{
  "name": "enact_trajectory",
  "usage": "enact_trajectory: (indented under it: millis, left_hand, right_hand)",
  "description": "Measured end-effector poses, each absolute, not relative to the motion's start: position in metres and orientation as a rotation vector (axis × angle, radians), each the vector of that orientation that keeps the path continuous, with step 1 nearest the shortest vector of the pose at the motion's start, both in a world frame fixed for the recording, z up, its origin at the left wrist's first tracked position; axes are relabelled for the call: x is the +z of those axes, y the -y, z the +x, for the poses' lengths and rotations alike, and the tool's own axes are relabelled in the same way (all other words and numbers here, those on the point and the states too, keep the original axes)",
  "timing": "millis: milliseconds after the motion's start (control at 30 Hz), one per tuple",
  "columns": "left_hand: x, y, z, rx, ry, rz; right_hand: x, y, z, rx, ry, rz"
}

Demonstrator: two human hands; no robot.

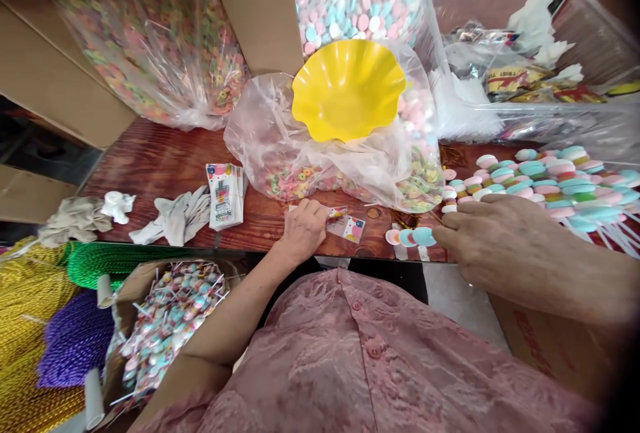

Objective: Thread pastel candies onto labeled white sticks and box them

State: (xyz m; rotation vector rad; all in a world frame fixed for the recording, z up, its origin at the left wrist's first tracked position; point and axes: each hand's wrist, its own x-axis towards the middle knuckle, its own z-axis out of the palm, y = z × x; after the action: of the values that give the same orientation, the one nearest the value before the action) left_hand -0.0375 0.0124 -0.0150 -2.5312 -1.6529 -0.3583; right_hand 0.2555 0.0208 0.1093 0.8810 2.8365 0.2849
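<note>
Gap between left hand (304, 227) and card stack (225, 196)

matt candies (424, 237), smooth bowl (345, 89); wooden table (130, 159)

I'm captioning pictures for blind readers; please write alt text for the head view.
A person's left hand touches a small printed packet on a wooden table; the right hand is at the end of a short row of pastel candies. Behind, a wavy yellow bowl sits among clear candy bags.

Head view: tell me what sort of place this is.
Probably a small candy-packing workspace: stacked candy skewers, a clear bag of pastel candies and a cardboard box of wrapped sweets on sticks.
</note>
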Motion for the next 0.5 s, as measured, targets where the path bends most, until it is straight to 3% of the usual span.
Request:
enact_trajectory:
  millis: [333, 500]
  left_hand:
    - [-0.017, -0.012, -0.057, -0.552, 1.535, -2.756]
    - [-0.027, -0.025, -0.06, -0.889, 1.521, -2.77]
  right_hand:
    - [0.107, -0.029, 0.23, 0.28, -2.748, 0.753]
    - [0.111, -0.027, 0.24, 0.208, -2.816, 0.813]
